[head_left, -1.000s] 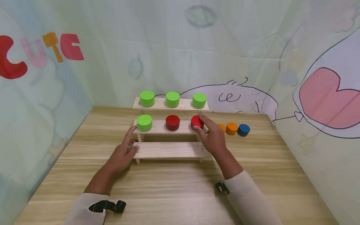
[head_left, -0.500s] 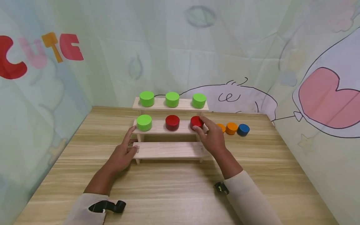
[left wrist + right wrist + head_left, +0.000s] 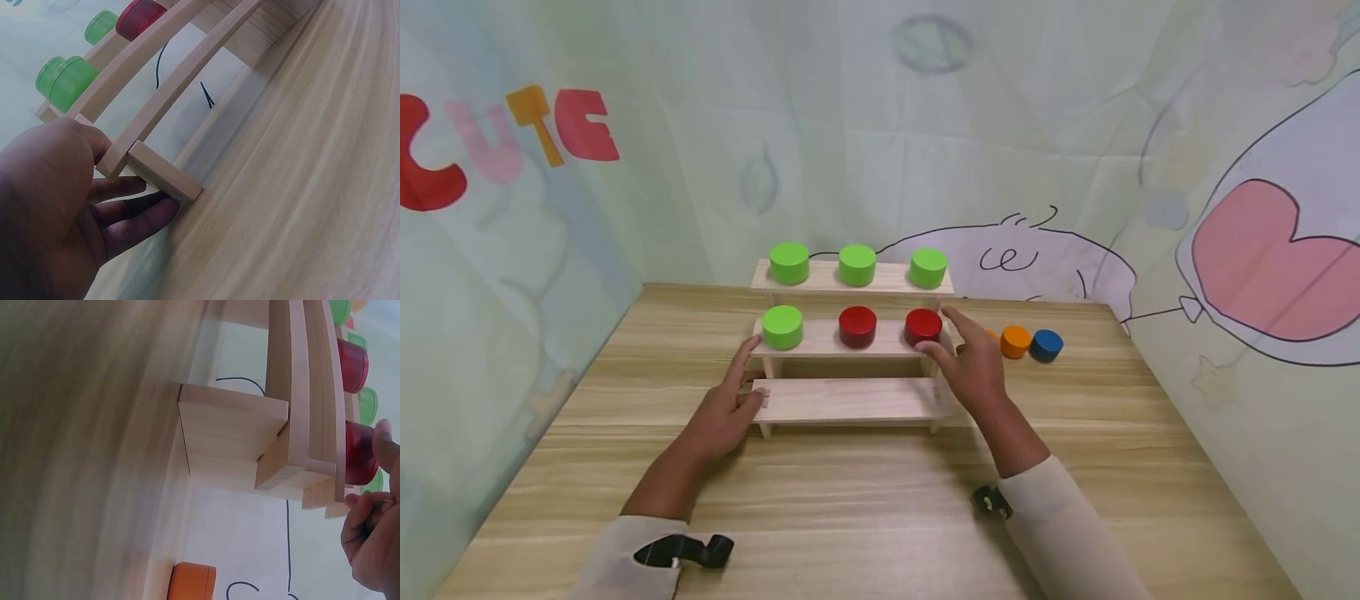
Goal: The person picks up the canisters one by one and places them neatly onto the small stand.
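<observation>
A three-step wooden rack stands on the table. Three green round blocks line its top step. On the middle step sit a green round block, a red round block and, at the right end, another red round block. My right hand is at this last one, thumb at its front side and index finger raised apart from it. My left hand rests against the rack's left end; in the left wrist view its fingers lie along the end panel.
Right of the rack, an orange round block and a blue round block stand on the table. Another orange one is mostly hidden behind my right hand. A printed cloth hangs behind and at both sides.
My right index finger has lifted off the right-hand red block and moved away to the right. The block stays on the middle step. My left hand has kept its place.
</observation>
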A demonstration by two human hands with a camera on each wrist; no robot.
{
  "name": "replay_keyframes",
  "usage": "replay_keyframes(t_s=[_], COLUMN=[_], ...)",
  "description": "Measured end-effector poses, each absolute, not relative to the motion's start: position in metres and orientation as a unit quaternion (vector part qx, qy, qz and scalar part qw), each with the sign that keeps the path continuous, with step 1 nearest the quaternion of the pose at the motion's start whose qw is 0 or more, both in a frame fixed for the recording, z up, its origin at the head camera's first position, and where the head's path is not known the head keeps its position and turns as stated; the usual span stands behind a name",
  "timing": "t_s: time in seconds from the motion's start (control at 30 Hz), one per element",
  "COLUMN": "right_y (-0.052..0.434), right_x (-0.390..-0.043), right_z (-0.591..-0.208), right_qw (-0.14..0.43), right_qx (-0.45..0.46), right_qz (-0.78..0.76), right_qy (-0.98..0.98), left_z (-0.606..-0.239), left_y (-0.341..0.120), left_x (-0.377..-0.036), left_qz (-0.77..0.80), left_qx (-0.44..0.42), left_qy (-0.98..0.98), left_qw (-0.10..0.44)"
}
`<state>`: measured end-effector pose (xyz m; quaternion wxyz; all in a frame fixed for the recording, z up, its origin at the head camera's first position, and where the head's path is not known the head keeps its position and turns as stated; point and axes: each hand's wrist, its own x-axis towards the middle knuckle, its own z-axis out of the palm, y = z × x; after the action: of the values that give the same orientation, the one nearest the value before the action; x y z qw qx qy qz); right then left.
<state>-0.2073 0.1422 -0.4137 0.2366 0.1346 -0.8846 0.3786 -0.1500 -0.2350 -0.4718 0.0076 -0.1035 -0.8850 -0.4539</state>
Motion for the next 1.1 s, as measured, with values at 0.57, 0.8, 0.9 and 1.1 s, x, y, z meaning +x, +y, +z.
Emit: replay_keyframes(t_s=[0.57,0.8,0.9,1.1], right_y=[0.173,0.187,0.188,0.190], right_x=[-0.216,-0.221,-0.221,-0.224], right_z=[-0.412,-0.412,-0.413,-0.413], right_qw=[0.376,0.334,0.305,0.227], right_qx=[0.142,0.089,0.065,0.004], right_qz=[0.421,0.427,0.432,0.450], right_qy=[-0.813,-0.836,-0.846,-0.864], left_z=[-0.471,-0.472,-0.471,-0.470], left_y=[-0.236,-0.236,-0.236,-0.235], left_x=[-0.149,-0.150,-0.150,-0.149], left_qz=[-0.458,-0.457,-0.456,-0.458], left_qx=[-0.107,-0.109,-0.107,-0.105], left_qy=[-0.883,-0.883,-0.884,-0.883], left_qw=[0.006,0.006,0.005,0.005])
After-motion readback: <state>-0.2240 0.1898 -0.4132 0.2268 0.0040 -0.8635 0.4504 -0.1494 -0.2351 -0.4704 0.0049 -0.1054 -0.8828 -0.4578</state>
